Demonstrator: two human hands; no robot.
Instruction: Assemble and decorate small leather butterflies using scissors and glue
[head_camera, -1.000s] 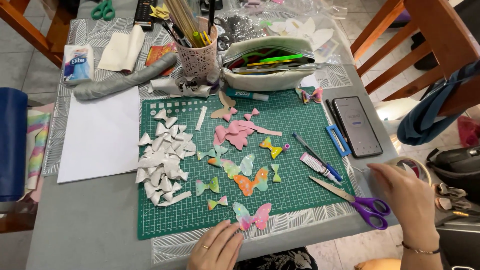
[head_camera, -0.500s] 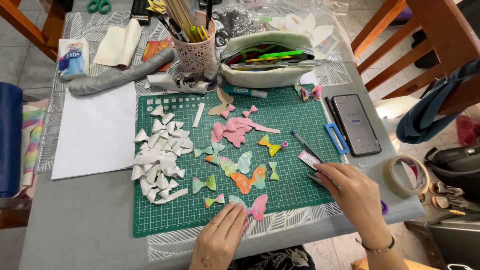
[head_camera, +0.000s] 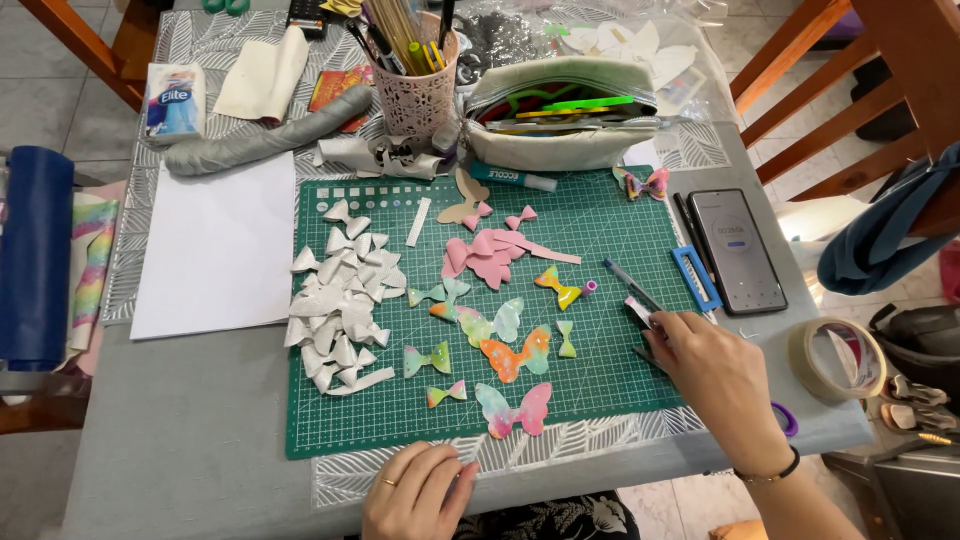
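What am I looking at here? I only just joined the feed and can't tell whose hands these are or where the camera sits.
There is no machine here: one camera worn on a person's head looks down at their own two bare hands over a craft table. The right hand lies over the purple-handled scissors at the right edge of the green cutting mat; whether its fingers grip them is hidden. The left hand rests at the table's near edge, just below a pastel butterfly cutout, holding nothing. On the mat lie a heap of white bow pieces, pink bow pieces and more coloured cutouts. Beside it are a white sheet, a phone, a tape roll and a pencil case.
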